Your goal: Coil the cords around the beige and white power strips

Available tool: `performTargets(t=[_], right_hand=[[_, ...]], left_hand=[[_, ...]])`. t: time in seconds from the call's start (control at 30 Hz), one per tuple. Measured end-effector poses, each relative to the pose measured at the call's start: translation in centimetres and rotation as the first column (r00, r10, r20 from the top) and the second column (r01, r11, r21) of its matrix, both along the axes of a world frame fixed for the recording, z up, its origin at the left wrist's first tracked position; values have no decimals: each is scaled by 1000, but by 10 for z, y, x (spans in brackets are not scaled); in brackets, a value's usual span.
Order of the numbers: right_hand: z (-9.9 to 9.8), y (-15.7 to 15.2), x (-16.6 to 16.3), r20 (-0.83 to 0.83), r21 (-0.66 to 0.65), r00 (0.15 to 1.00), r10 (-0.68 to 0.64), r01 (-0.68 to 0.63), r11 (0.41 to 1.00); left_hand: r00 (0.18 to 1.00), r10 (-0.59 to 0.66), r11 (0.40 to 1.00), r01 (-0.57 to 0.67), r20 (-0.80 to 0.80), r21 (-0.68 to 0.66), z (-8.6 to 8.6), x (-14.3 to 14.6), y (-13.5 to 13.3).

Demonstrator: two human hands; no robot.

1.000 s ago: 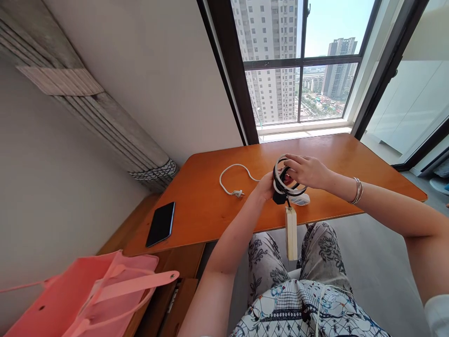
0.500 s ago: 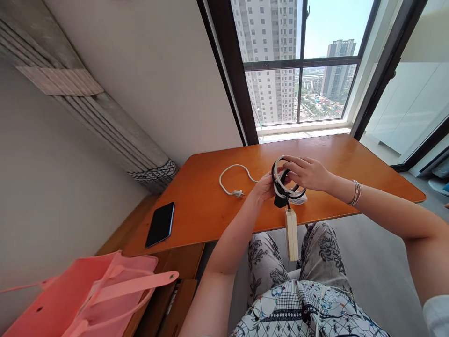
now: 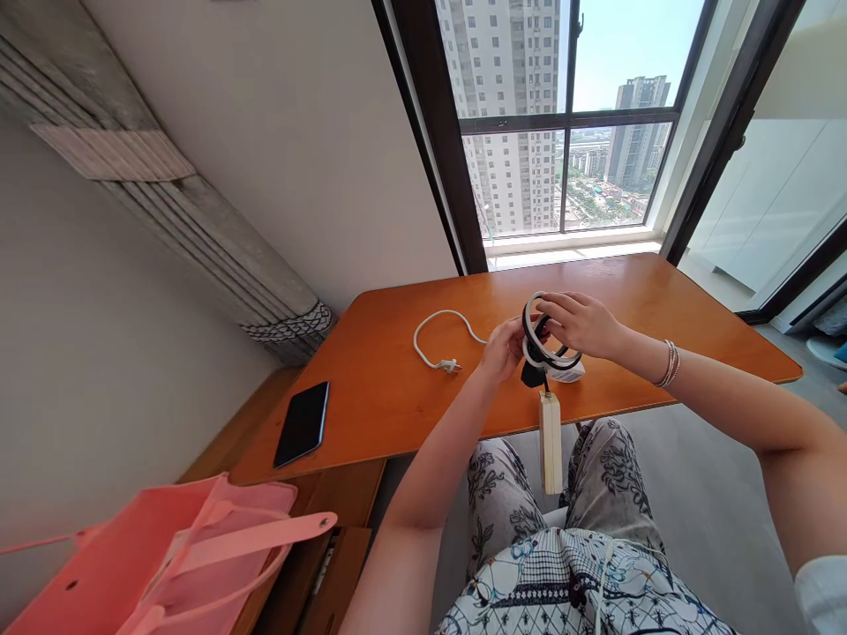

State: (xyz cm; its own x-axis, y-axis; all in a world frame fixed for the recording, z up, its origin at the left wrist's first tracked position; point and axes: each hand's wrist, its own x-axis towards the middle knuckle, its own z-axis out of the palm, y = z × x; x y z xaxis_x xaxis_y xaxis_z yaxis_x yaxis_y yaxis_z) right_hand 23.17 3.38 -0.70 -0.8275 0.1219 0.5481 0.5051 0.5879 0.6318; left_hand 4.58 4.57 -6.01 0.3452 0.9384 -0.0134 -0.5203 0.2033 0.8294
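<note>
Both hands work on a coil of black and white cables (image 3: 537,351) above the near side of the table. My left hand (image 3: 505,347) closes on the coil's left side, its fingertips partly hidden behind the loops. From the upper right, my right hand (image 3: 579,323) curls its fingers over the coil. A black plug (image 3: 531,375) sits under the loops. Below it a cream-coloured power strip (image 3: 550,441) hangs past the table edge on a black cord. A white cable with a plug (image 3: 450,364) lies curved on the table, running toward my left hand. A white block (image 3: 570,373) shows behind the coil.
The orange-brown wooden table (image 3: 390,397) stands before a window (image 3: 569,123). A black phone (image 3: 303,423) lies on its left side. At lower left is a pink bag (image 3: 152,556) with straps. A tied grey curtain (image 3: 218,238) hangs on the left.
The cable coil has shifted slightly right and turned a little in my hands. My left fingers have moved slightly with it. The power strip still hangs below.
</note>
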Motion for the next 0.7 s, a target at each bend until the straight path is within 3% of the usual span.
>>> performTargets(t=[0.1,0.27,0.37,0.57,0.7], right_hand=[[1,0,-2,15,10,1000,5,-5,1000],[4,-4,-9,66,-74,997,-43,48,996],[5,-5,-12,68,-75,997,-21,26,997],[7,-4,-11,83,-144,996,29,-17,989],[7,-2,-10,113,-151,991,67,-49,987]], left_hand=[[997,63,993,-60,-35,98,8,-3,-9],[996,81,991,-77,-37,114,20,-3,-22],[983,126,976,-99,-131,193,24,-3,-26],[968,71,979,-22,-240,205,26,-3,-28],[945,149,960,-68,-292,270,24,-2,-33]])
